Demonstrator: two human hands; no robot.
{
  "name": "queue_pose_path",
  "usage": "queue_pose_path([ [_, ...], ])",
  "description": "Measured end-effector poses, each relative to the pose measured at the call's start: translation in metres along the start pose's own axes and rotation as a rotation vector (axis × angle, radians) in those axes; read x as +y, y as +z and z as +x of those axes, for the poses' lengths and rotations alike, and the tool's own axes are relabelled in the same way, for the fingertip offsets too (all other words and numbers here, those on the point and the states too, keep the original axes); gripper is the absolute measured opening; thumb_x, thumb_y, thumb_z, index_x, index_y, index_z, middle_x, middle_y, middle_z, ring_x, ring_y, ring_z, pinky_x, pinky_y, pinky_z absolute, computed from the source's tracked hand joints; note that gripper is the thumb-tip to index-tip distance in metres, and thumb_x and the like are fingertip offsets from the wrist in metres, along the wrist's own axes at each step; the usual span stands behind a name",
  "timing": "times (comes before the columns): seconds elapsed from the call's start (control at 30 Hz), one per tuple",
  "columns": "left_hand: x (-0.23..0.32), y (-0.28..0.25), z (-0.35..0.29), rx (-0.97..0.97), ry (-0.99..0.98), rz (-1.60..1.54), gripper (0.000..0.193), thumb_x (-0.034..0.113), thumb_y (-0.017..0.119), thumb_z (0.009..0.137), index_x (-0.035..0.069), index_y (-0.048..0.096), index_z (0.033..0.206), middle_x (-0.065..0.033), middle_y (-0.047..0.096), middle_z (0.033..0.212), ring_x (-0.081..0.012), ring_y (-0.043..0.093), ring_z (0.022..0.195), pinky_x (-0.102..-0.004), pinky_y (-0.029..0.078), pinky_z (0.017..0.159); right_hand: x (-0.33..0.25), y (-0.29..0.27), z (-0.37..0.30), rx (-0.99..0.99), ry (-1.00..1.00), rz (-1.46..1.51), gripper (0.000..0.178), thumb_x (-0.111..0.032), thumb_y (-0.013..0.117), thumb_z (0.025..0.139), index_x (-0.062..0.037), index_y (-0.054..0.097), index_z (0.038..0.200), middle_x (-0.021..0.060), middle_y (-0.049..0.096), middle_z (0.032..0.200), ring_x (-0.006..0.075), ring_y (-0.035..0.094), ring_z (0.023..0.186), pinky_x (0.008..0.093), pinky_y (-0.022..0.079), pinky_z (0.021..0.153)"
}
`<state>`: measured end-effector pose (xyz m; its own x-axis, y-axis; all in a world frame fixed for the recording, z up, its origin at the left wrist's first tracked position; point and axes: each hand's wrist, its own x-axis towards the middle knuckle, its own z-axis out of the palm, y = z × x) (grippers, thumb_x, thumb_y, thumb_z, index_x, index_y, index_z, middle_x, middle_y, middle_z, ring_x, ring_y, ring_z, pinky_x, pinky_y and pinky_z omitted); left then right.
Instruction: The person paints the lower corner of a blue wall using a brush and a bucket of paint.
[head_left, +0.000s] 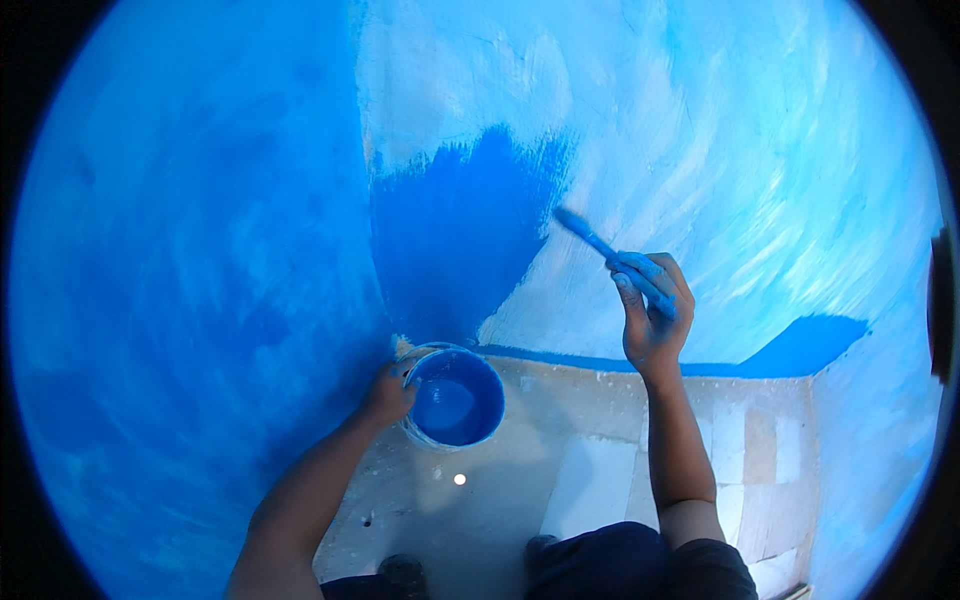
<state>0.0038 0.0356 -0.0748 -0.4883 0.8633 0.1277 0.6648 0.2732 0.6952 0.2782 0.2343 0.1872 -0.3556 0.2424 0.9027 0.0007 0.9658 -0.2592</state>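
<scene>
My right hand (655,305) is closed around the handle of a blue-smeared paintbrush (590,232). Its bristle end points up and left, close to the right border of a dark blue painted patch (455,235) on the wall. Whether the bristles touch the wall, I cannot tell. With my left hand (390,392) I grip the rim of a paint bucket (484,395) at its left side. Blue paint (447,405) lies inside the bucket, and the rim and outside are streaked with it.
The front wall (740,180) is pale, streaky blue; the left wall (190,260) is deeper blue. A dark blue strip (580,360) runs along the wall's base, widening at the right. Pale rectangular pieces (590,490) lie on the grey floor (480,520). My shoes (402,572) stand below.
</scene>
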Motion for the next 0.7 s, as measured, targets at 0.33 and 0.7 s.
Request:
queue_pose_path([
  [0.33, 0.006, -0.005, -0.009, 0.044, 0.111, 0.145, 0.038, 0.016, 0.065, 0.087, 0.004, 0.059, 0.123, -0.0276, 0.059, 0.116, -0.0438, 0.058, 0.106, -0.0498, 0.048, 0.091, 0.03, 0.036, -0.089, -0.384, -0.091, -0.302, 0.023, 0.003, 0.074, 0.075, -0.0011, 0.065, 0.096, 0.0194, 0.065, 0.113, 0.0365, 0.066, 0.1, 0.0411, 0.056, 0.078],
  [0.7, 0.006, -0.009, -0.009, -0.023, 0.06, 0.121, 0.043, 0.016, 0.065, 0.087, 0.006, 0.056, 0.128, -0.0276, 0.055, 0.124, -0.0443, 0.053, 0.114, -0.0497, 0.045, 0.097, 0.028, 0.024, -0.013, 0.069, -0.246, -0.377, 0.027, 0.005, 0.071, 0.078, 0.0017, 0.067, 0.105, 0.022, 0.067, 0.11, 0.0331, 0.069, 0.096, 0.0399, 0.057, 0.082],
])
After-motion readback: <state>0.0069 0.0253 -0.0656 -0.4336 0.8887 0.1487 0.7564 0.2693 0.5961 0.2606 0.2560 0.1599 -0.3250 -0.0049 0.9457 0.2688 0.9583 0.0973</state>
